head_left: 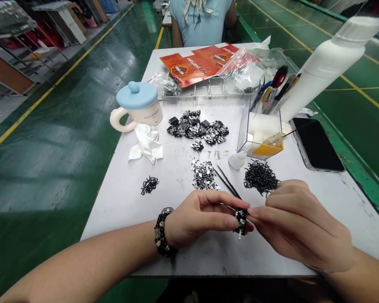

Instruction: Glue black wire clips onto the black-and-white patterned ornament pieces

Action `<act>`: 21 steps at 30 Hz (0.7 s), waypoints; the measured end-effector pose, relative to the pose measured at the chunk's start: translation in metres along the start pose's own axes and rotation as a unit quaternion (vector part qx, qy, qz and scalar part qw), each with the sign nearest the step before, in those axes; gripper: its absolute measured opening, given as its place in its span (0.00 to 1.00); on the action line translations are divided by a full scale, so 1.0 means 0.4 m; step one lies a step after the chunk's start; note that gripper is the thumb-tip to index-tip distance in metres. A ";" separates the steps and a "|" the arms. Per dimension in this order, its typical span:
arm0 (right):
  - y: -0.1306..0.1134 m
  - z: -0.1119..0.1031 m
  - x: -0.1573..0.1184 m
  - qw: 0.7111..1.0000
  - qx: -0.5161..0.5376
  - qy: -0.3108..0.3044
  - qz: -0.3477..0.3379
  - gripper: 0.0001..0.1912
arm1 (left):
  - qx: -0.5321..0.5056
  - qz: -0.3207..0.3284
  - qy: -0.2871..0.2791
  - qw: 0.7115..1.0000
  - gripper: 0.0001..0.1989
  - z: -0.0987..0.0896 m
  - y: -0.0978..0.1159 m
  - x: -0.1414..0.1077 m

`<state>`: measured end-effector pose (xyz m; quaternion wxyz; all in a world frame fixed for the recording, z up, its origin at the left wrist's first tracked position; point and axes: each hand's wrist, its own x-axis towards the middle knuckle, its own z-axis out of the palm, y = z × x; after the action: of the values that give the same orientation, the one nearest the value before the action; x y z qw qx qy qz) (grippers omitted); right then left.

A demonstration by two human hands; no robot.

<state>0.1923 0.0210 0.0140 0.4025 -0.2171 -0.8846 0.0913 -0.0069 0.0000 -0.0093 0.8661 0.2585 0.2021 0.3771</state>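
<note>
Close to the table's front edge, my left hand (202,216) is closed, gripping a small black part with metal pieces (240,221) between thumb and fingers. My right hand (300,223) is closed in a pinch at the part's right side; what its fingertips hold is hidden. Dark tweezers (227,183) point away from me, their rear end running out of sight behind my fingers. Just beyond lies a pile of tiny silver metal pieces (205,174). A heap of short black curved pieces (261,176) is beside my right hand, and a smaller heap (149,185) lies left.
Several black-and-metal parts (196,128) are heaped mid-table. Around them stand a lidded mug (145,111), crumpled tissue (147,143), a clear tool box (260,130), a white bottle (322,71) and a phone (318,143). Red packaging (202,63) lies behind; a person (202,25) sits beyond.
</note>
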 end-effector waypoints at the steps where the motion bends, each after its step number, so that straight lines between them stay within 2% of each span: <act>1: -0.001 0.000 -0.002 1.000 -0.004 0.003 -0.001 0.11 | 0.000 0.000 0.000 1.000 0.13 0.000 0.000 0.000; 7: -0.002 0.003 0.000 1.000 -0.004 0.003 -0.008 0.10 | -0.005 0.001 0.000 1.000 0.13 -0.003 0.000 0.002; 12: 0.001 0.006 0.004 0.999 0.037 -0.006 0.006 0.12 | 0.002 0.003 -0.009 1.000 0.13 -0.002 0.001 0.001; 18: 0.011 0.014 0.013 0.987 0.156 0.005 0.047 0.10 | 0.031 0.005 -0.037 0.999 0.12 -0.007 0.009 -0.002; 21: 0.017 0.011 0.019 0.974 0.208 -0.040 0.077 0.09 | 0.039 -0.001 -0.046 0.998 0.12 -0.007 0.015 -0.006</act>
<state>0.1866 0.0304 0.0139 0.3953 -0.1921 -0.8420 0.3128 -0.0132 0.0027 -0.0075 0.8642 0.3086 0.1770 0.3558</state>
